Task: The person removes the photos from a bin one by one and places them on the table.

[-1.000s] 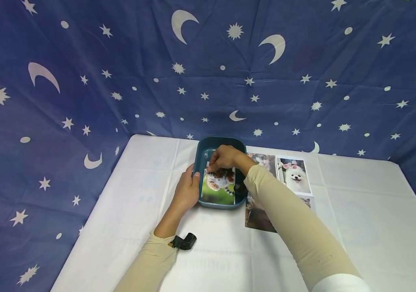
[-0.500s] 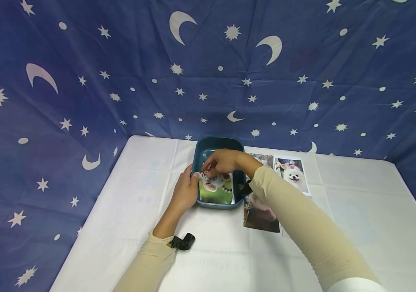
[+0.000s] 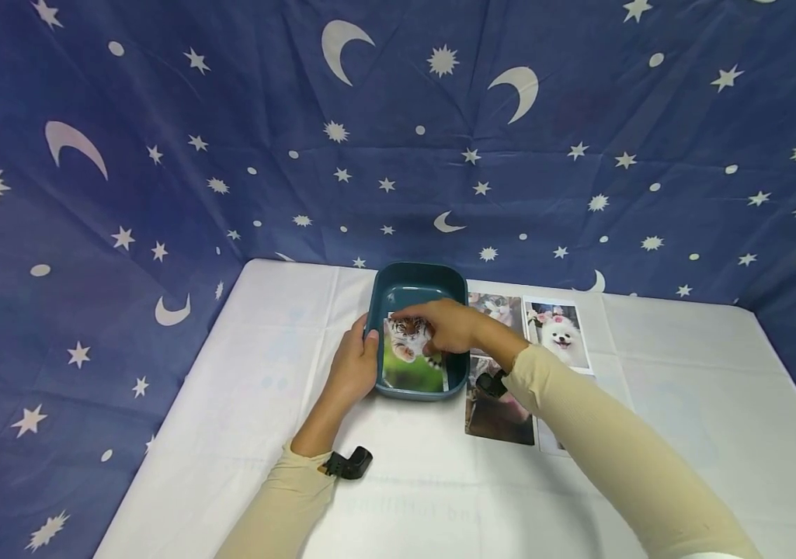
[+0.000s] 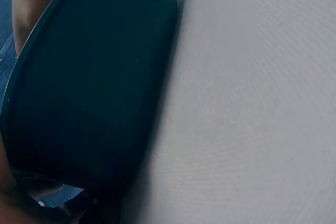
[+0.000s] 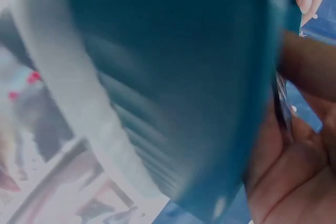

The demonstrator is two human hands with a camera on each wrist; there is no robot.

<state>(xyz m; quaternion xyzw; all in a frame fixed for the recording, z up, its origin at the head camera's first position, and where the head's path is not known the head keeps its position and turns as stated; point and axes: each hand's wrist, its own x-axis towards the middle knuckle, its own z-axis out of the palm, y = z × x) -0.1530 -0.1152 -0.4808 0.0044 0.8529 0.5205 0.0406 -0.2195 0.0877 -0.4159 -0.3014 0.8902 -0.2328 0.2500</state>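
Tiger photo (image 3: 408,363): long axis toward near edge of bin (image 3: 413,296), under your right hand (image 3: 448,324), pinch unclear; left hand (image 3: 357,359) grips bin's left side.

The bin (image 3: 420,276) looks glossy plastic; tiger picture (image 3: 410,371), paper; tablecloth (image 3: 411,466), matt fabric.

White table (image 3: 411,458), creased surface. Teal bin (image 3: 411,396) standing on its base, toward table's 12 o'clock. Four photos flat, nearest just beside bin. Bearings from bin: upper photo (image 3: 498,307) between 2 and 3 o'clock; dog photo (image 3: 560,341), 3; dark lower photo (image 3: 488,419), 4; fourth photo (image 3: 550,444), also 4, farther out, mostly hidden.
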